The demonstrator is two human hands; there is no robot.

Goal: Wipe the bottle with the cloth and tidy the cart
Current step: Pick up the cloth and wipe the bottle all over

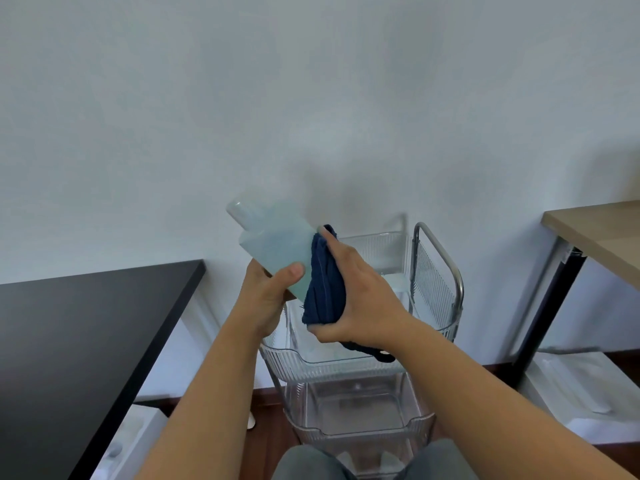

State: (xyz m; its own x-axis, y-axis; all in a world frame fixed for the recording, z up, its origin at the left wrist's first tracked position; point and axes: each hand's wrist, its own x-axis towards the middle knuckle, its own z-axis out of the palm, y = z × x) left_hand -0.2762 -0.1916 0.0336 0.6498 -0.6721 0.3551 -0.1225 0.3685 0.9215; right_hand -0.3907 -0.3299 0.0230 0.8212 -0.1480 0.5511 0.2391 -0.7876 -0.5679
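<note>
Wiping step underway: left hand (268,292) is gripping the bottle (273,247), right hand (360,296) is pressing the cloth (323,285) against it. Next: rotating bottle, then tidying the cart (440,271).

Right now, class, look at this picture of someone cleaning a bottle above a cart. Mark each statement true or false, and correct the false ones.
1. The left hand holds the bottle. True.
2. The cloth is white. False: it is dark blue.
3. The right hand presses the cloth against the bottle. True.
4. The bottle stands upright in the cart. False: it is held tilted in the air above the cart, cap toward the upper left.
5. The black table is on the person's right. False: it is on the left; a wooden table is on the right.
</note>
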